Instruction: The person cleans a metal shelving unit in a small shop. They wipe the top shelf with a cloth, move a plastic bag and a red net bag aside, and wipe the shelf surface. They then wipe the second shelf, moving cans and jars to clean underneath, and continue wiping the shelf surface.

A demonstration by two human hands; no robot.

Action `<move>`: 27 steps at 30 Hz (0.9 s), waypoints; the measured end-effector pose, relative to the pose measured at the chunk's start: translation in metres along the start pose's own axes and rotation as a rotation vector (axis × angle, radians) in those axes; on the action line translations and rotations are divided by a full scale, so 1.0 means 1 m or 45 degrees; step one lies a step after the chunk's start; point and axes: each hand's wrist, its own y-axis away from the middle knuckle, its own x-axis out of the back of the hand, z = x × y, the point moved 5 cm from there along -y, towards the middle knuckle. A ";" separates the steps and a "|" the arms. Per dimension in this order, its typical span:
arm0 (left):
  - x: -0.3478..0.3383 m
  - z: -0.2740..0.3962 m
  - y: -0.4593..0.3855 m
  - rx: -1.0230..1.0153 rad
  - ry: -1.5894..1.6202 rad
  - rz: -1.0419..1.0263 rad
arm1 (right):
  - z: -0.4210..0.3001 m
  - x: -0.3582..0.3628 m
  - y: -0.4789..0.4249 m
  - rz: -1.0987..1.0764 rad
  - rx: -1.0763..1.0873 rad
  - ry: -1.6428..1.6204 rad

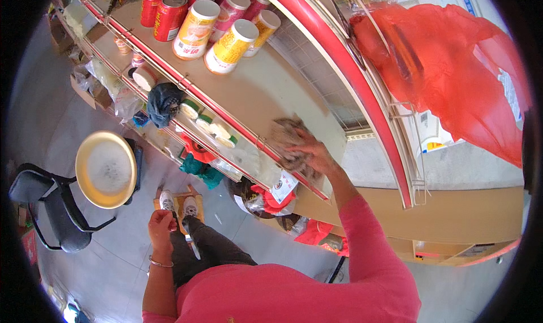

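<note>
My right hand presses a crumpled grey-brown cloth onto the right end of a metal shelf with a red front strip. Slight blur lies over the hand and cloth. On the same shelf, to the left, stand several red drink cans and several white-lidded paper cups, among them a yellow and white cup. My left hand hangs low in front of my legs, its fingers curled in with nothing visible in them, and a bracelet is on that wrist.
My feet stand on a small wooden stool. Left of it are a yellow basin of cloudy water and a black armchair. Lower shelves carry green-rimmed tubs and a dark cloth bundle. A red plastic bag lies on the upper shelf.
</note>
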 end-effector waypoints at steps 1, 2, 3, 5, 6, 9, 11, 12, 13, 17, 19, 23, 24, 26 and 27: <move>-0.001 0.000 0.000 -0.007 -0.011 0.010 | -0.037 -0.009 -0.032 -0.125 0.274 0.487; -0.002 0.000 0.000 -0.013 -0.033 0.018 | -0.048 -0.016 -0.063 -0.147 0.349 0.519; -0.004 0.001 0.000 -0.017 -0.051 0.020 | -0.056 -0.023 -0.092 -0.169 0.418 0.558; -0.012 0.007 0.002 -0.002 -0.104 0.009 | -0.062 -0.037 -0.138 -0.133 0.502 0.602; -0.016 0.009 0.004 0.006 -0.121 0.014 | -0.071 -0.042 -0.146 -0.141 0.525 0.558; -0.019 0.012 0.006 -0.004 -0.082 0.023 | -0.083 -0.044 -0.146 -0.177 0.525 0.437; -0.020 0.016 0.005 -0.008 -0.056 0.025 | -0.051 -0.023 -0.109 -0.215 0.435 0.439; -0.020 0.016 0.003 -0.009 -0.031 0.026 | -0.029 -0.005 -0.086 -0.231 0.347 0.483; -0.018 0.015 0.000 -0.018 -0.014 0.039 | -0.007 0.014 -0.062 -0.245 0.257 0.529; -0.005 0.004 -0.003 -0.011 0.049 0.065 | 0.059 0.076 -0.036 -0.013 -0.109 0.309; 0.001 0.001 0.000 -0.003 0.047 0.076 | 0.020 0.057 -0.082 0.168 0.186 0.244; -0.005 0.004 0.010 0.011 -0.038 0.047 | -0.026 0.006 -0.151 0.277 0.177 0.261; -0.004 0.011 0.011 0.006 -0.062 0.039 | -0.030 -0.004 -0.144 0.201 0.149 0.288; -0.006 0.015 0.012 -0.021 -0.039 0.042 | -0.041 -0.026 -0.129 0.026 0.139 0.352; -0.007 0.016 0.013 -0.024 -0.021 0.029 | -0.043 -0.026 -0.108 -0.068 0.099 0.385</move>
